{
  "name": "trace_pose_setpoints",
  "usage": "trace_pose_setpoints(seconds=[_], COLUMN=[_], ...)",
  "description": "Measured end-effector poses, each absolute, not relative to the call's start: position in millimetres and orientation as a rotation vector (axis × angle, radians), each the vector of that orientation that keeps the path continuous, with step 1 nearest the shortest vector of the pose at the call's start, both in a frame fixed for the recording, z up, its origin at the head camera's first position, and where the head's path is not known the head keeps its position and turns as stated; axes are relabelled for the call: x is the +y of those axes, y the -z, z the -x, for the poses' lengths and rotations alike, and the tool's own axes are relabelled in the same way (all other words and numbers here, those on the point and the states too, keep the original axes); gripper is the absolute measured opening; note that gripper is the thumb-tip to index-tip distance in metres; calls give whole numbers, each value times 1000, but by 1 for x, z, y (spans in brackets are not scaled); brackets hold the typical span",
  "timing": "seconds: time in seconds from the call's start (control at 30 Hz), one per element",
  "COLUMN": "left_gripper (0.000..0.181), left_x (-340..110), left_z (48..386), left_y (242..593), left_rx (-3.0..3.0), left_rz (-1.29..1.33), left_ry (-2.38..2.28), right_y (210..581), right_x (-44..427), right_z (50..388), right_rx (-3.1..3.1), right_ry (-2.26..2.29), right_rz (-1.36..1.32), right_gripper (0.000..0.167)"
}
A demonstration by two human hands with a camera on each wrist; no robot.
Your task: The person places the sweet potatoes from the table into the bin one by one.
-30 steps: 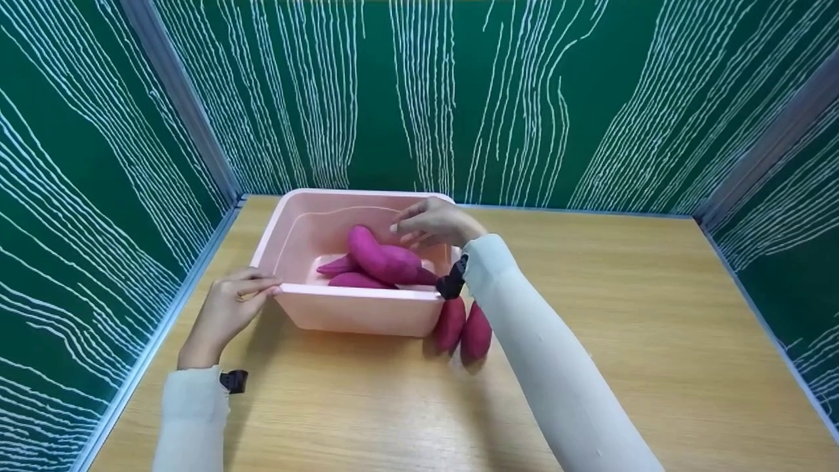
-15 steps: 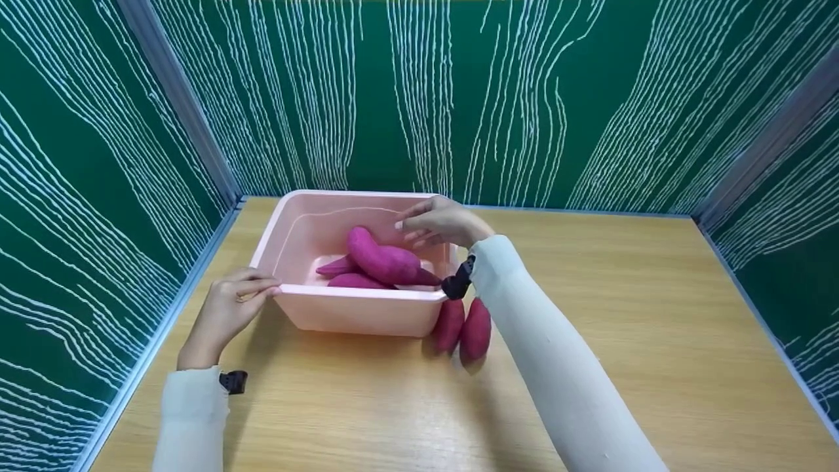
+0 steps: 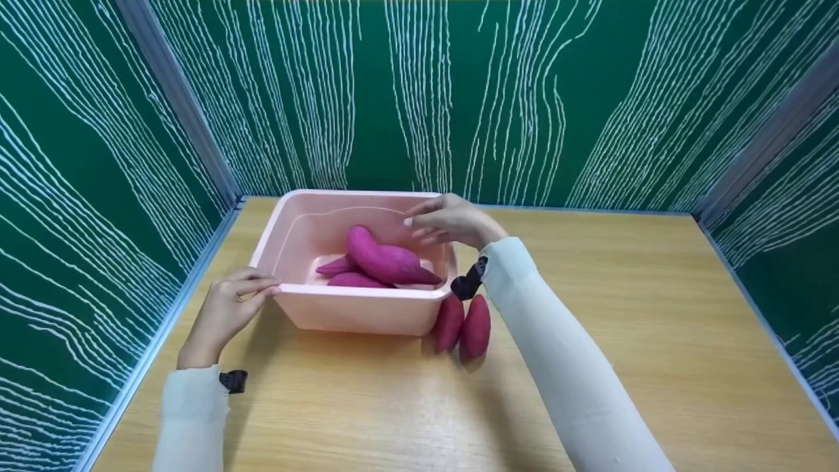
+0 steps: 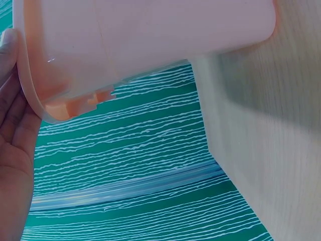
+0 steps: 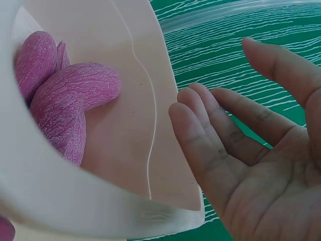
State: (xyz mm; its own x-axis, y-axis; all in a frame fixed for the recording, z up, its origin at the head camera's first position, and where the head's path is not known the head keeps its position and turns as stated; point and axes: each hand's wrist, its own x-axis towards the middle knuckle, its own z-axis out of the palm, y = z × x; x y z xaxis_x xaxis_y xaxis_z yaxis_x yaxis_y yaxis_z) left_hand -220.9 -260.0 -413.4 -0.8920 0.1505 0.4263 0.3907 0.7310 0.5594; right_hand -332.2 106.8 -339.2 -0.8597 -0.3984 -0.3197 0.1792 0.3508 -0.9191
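Note:
A pink plastic bin (image 3: 360, 311) stands on the table. My left hand (image 3: 226, 311) pinches its front left corner rim; the left wrist view shows the thumb and fingers (image 4: 22, 120) at that rim. Several purple sweet potatoes (image 3: 387, 262) lie piled inside the bin, partly hidden by its front wall. Over the bin's right rim hovers my right hand (image 3: 452, 221), holding nothing. In the right wrist view its fingers (image 5: 193, 140) are spread from the thumb, beside the bin wall and apart from the sweet potatoes (image 5: 70, 110).
Two more sweet potatoes (image 3: 475, 328) lie side by side on the table by the bin's front right corner, close under my right forearm. Green panels with white lines (image 3: 491, 98) enclose the wooden table (image 3: 655, 295) at the back and sides.
My right hand has drifted a little to the right, away from the sweet potatoes in the bin. My left hand and the bin stay where they were.

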Motion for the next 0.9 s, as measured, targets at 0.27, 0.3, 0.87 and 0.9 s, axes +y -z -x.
trace_pose_setpoints(seconds=[0.27, 0.3, 0.87, 0.9], left_gripper=[19, 19, 18, 18], left_x=[-260, -260, -259, -259], left_z=[221, 221, 220, 220], left_y=[413, 413, 411, 411], left_rx=[-2560, -2563, -2595, -2592], left_rz=[448, 446, 406, 408], left_ry=[945, 951, 988, 985], right_y=[343, 343, 355, 356], right_x=[117, 119, 155, 157], right_z=[328, 327, 318, 317], right_rx=[2115, 2115, 2078, 2075], right_ry=[1573, 1578, 1689, 1693], right_rz=[190, 186, 128, 125], right_gripper=[40, 41, 45, 45])
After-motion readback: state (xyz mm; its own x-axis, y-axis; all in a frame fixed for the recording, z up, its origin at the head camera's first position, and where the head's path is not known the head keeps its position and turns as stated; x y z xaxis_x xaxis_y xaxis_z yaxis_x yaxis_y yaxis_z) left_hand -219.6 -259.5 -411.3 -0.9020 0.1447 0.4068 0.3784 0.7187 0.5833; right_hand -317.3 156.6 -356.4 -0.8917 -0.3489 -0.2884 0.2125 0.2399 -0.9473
